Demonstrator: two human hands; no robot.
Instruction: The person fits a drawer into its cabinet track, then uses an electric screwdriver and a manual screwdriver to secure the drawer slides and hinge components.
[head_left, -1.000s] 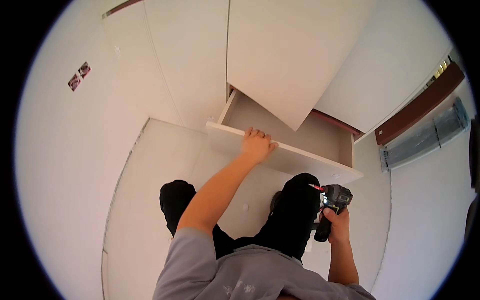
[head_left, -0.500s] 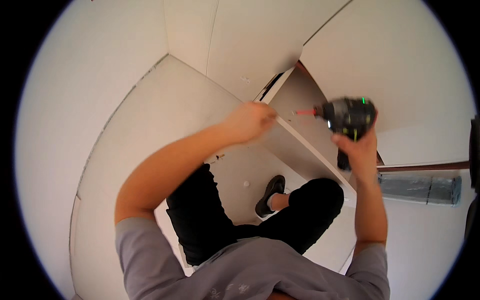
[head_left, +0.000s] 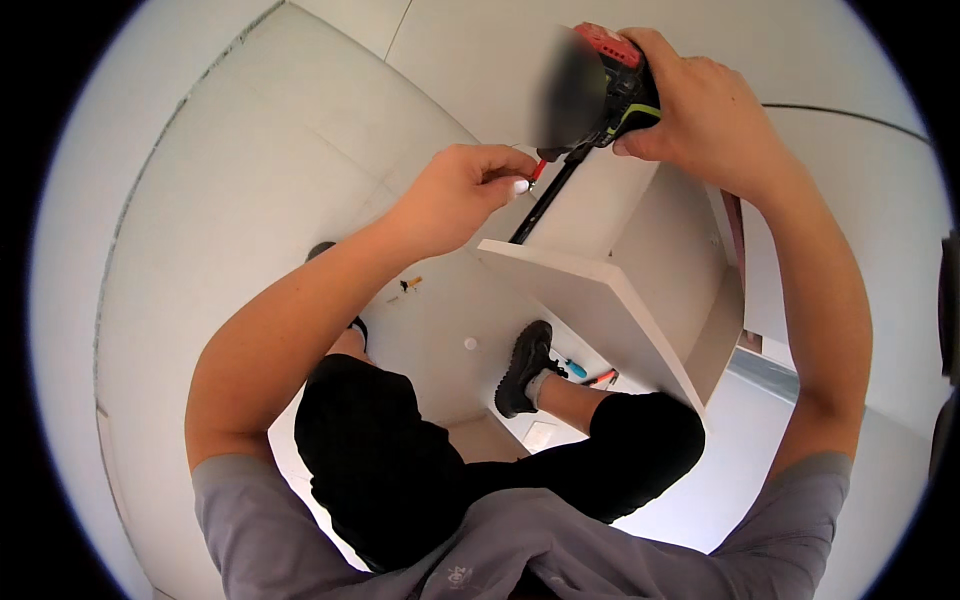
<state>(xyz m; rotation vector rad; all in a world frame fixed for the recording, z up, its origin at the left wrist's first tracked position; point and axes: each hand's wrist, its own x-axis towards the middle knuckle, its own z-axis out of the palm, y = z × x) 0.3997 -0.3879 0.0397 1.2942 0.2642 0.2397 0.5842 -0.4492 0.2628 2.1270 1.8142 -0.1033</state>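
My right hand [head_left: 705, 110] grips a black, red and green cordless drill [head_left: 628, 75] from above, its front end blurred. A red driver bit [head_left: 540, 170] points down from it toward my left hand [head_left: 465, 190]. The left thumb and fingers are pinched at the bit's tip, around something small and shiny that I cannot make out; a white patch shows at the thumb's end. Just beside them runs a black drawer rail [head_left: 548, 203] along the outer side of a pulled-out white drawer [head_left: 620, 290].
White cabinet panels [head_left: 470, 60] rise ahead. On the floor lie small yellow and black bits [head_left: 411, 285], a round white cap [head_left: 470, 344], a blue-handled tool [head_left: 575, 368] and a red-handled tool [head_left: 600, 378]. My shoe [head_left: 525, 370] stands near the drawer front.
The drawer now stands out with its front panel toward me. My right hand has carried the drill up and left to its outer side, and the bit now meets my left fingers.
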